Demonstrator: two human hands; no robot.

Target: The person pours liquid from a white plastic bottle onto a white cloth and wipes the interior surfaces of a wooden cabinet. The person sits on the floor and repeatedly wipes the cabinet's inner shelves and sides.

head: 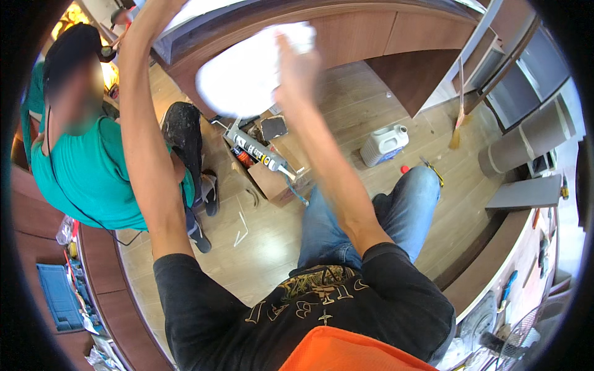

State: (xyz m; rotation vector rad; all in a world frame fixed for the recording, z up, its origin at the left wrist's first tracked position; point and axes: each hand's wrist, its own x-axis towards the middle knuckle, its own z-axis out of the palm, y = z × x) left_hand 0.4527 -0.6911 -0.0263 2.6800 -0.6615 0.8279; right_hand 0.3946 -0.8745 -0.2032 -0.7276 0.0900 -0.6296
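My right hand (297,69) grips a white cloth (241,74), blurred by motion, in front of the curved wood-panelled counter (357,32). The cloth spreads out to the left of the fingers, above the floor. My left arm stretches up past the top edge, so my left hand is out of view. Below the cloth, a caulking gun with a sealant tube (255,150) lies across an open cardboard box (274,181). A dark square piece (274,127) and other items are in that box.
At the left sits a person in a green shirt (88,171), close to my left arm. A white plastic jug (384,144), a red cap (404,169) and yellow-handled pliers (434,171) are on the floor. Rolled grey material (524,139) and a workbench (519,259) with tools stand right.
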